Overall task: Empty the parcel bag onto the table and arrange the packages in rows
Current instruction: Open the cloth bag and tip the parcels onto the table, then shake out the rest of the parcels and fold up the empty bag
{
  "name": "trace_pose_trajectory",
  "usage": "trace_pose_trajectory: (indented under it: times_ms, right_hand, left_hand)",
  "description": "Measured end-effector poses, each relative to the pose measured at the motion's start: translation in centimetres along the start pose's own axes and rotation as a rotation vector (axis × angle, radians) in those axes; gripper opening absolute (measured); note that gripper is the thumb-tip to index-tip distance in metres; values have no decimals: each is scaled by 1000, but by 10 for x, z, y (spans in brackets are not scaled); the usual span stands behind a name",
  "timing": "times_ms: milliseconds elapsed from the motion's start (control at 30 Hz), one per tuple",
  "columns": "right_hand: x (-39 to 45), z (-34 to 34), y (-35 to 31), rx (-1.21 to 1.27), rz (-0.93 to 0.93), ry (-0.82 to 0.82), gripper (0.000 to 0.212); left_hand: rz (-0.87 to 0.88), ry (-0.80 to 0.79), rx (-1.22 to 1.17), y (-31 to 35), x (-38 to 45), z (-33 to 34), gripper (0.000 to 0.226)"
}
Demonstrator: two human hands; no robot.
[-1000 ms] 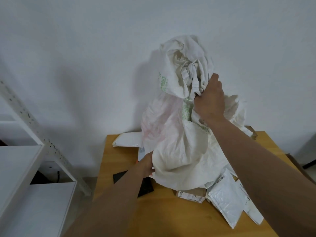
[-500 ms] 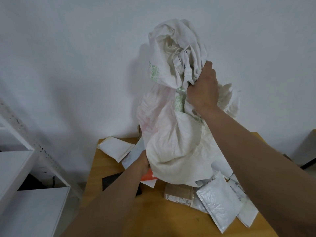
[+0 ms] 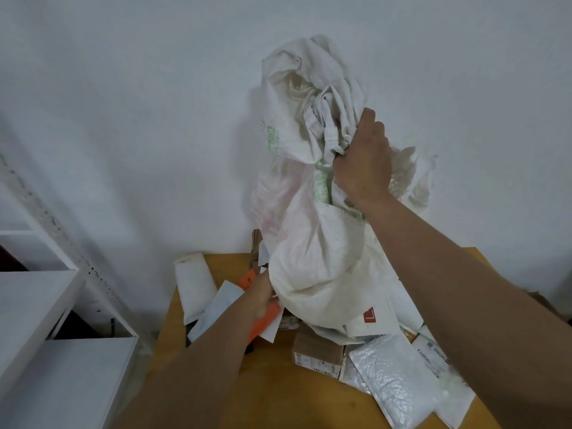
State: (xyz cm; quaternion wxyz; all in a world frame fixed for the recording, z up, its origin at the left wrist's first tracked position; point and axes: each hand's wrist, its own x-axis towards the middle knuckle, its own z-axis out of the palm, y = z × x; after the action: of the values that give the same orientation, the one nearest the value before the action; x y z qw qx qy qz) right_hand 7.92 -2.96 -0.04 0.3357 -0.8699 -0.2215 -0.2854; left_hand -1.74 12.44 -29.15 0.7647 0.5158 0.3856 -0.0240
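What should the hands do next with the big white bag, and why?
Probably lift the parcel bag a bit higher and shake it. The right hand grips its bunched top, the left hand holds its lower edge, and its belly still bulges over the packages on the table.

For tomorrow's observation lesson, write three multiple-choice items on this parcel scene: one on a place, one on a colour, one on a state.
1. Where does the silver bubble mailer lie?
A) on the shelf B) on the table's near right part C) on the floor
2. What colour is the package by the left hand?
A) orange B) blue C) green
3. What is the right hand doing?
A) hanging idle B) pressing the table C) gripping the parcel bag

Answers: 1 B, it rests on the wooden table; 2 A, the orange package shows under that hand; 3 C, its fingers bunch the raised bag's cloth.
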Motion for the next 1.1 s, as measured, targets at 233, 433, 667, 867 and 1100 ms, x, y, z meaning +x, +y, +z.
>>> trace_pose_trajectory:
  times_ms: [233,433,667,867,1100]
  right_hand:
    - [-4,-5,-9,-64,-82,9,65]
    - [-4,-11,-19,-5,-116,26,65]
    - [-11,-18,-13,53,-126,20,64]
    - [-7,-38,-9,176,-122,4,53]
    - [-6,-51,20,296,-31,-51,37]
  left_hand:
    - [75,-1,57,25,-87,18,40]
    - [79,10,10,29,-92,17,48]
    - [84,8,-28,31,-101,22,62]
    - [68,-358,-157,58,-118,46,98]
    - [352,-261,26,89,-155,94,57]
